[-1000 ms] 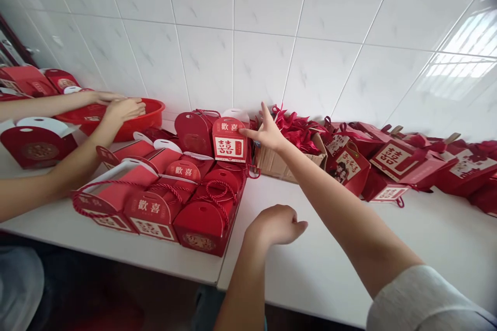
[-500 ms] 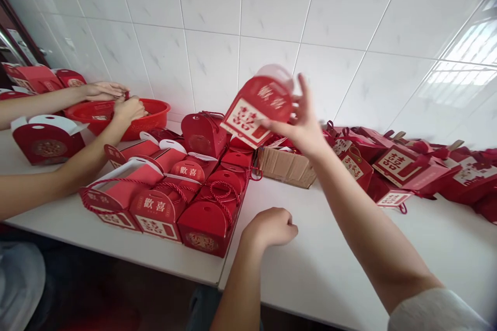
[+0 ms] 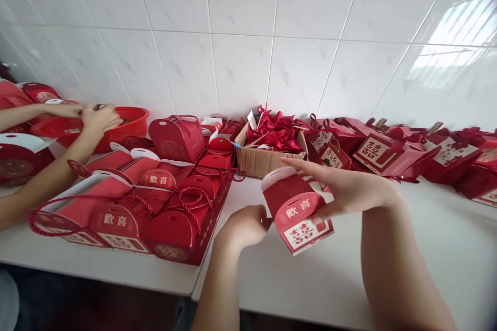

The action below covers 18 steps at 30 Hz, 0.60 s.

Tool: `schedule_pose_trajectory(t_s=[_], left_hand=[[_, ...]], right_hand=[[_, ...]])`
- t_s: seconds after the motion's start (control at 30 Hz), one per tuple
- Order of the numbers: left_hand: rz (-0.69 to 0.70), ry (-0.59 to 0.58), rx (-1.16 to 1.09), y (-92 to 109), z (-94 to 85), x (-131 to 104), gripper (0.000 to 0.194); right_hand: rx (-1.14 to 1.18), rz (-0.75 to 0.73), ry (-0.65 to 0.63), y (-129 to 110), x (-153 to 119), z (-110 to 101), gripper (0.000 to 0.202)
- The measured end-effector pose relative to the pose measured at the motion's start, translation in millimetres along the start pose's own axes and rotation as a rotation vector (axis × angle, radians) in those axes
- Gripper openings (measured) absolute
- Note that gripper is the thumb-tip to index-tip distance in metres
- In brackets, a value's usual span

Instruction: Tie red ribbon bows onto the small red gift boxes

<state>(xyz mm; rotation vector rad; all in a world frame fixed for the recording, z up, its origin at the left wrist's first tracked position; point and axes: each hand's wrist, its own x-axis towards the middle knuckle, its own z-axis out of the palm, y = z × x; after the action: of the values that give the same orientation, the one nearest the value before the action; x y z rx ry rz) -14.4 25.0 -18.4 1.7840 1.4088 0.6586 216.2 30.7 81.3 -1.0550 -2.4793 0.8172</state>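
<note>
The right hand (image 3: 344,189) had its grip closed on a small red box (image 3: 285,194), which tilted over the middle of the desk (image 3: 279,289). The left hand (image 3: 243,225) was curled just beside it, but I could not tell if its fingers met. Red ribbons (image 3: 277,132) filled a brown box (image 3: 264,162) on the far side. A hard squeeze could have bent the card, and a loose hold could have let it slip.

White table (image 3: 295,284), red boxes (image 3: 176,230), 1 red basin (image 3: 135,130), 1 cardboard box (image 3: 258,162)
</note>
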Motion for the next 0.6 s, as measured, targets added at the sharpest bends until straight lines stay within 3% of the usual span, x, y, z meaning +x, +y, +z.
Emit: schedule_pose_trajectory(t_s=[0.17,0.27,0.33,0.4,0.5,0.6], left_hand=[[-0.048,0.01,0.075,8.4,-10.0,-7.0,0.019],[-0.069,0.043,0.152,11.3,-13.2,-9.4,0.024],[-0.082,0.032,0.192,12.8,-13.3,-9.5,0.028],[-0.075,0.021,0.194,14.5,-11.7,-8.4,0.03],[-0.031,0.07,0.133,17.4,-5.6,-4.9,0.035],[0.037,0.141,0.032,20.2,2.7,-0.6,0.043]], right_hand=[[-0.049,0.04,-0.005,17.8,11.8,8.1,0.112],[-0.066,0.076,0.014,23.6,12.0,1.4,0.095],[-0.056,0.102,0.121,26.9,14.5,-3.4,0.07],[-0.067,0.117,0.349,32.8,21.9,-5.3,0.046],[-0.178,0.177,0.692,49.5,40.7,-0.3,0.042],[-0.302,0.29,0.669,70.7,59.7,10.4,0.043]])
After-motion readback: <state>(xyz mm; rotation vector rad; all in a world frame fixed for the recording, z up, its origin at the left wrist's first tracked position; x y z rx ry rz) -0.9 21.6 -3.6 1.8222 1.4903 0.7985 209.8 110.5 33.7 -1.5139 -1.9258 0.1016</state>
